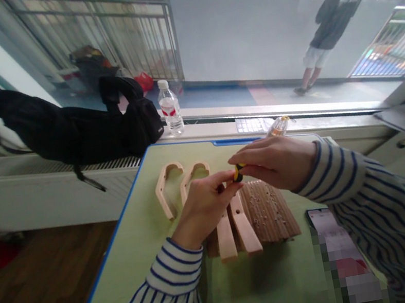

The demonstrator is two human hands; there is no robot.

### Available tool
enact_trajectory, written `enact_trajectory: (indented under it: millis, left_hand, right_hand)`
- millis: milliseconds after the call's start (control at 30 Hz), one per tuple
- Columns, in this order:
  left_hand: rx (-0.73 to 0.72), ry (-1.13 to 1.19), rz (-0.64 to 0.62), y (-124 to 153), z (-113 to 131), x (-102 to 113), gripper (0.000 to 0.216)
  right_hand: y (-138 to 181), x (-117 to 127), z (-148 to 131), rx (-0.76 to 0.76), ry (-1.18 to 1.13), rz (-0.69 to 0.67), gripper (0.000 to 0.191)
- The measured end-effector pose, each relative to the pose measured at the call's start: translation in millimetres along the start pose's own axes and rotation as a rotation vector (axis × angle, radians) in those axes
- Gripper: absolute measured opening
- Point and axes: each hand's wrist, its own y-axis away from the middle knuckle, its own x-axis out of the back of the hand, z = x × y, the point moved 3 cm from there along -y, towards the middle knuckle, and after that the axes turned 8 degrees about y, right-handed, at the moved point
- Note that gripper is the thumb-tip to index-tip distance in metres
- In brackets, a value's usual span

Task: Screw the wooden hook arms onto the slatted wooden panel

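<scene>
My left hand (203,204) and my right hand (273,162) meet above a green table (133,247). The right hand's fingers are pinched on a small yellow and black tool (238,172). The left hand's fingertips are closed and touch the same tool at its near end. Under the hands lie two pale wooden bars (235,226) and a brown ribbed wooden board (270,210) with small holes. Two hook-shaped wooden pieces (176,182) lie just left of the hands.
A phone (327,226) lies on the table at my right. A black bag (77,129), a water bottle (170,107) and a small clear bottle (278,126) sit on the windowsill. Outside the window a person (332,19) stands.
</scene>
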Motion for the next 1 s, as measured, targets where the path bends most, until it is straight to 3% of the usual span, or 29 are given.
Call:
enact_trajectory:
  millis: [767, 1000]
  left_hand:
    - [0.007, 0.055, -0.130, -0.7, 4.6, -1.3, 0.024]
    - [0.000, -0.039, -0.036, -1.5, 1.7, 1.5, 0.032]
  right_hand:
    - [1.0, -2.9, 1.0, -0.082, 0.098, 0.002, 0.034]
    - [-0.6, -3.1, 0.1, -0.098, 0.100, -0.029, 0.033]
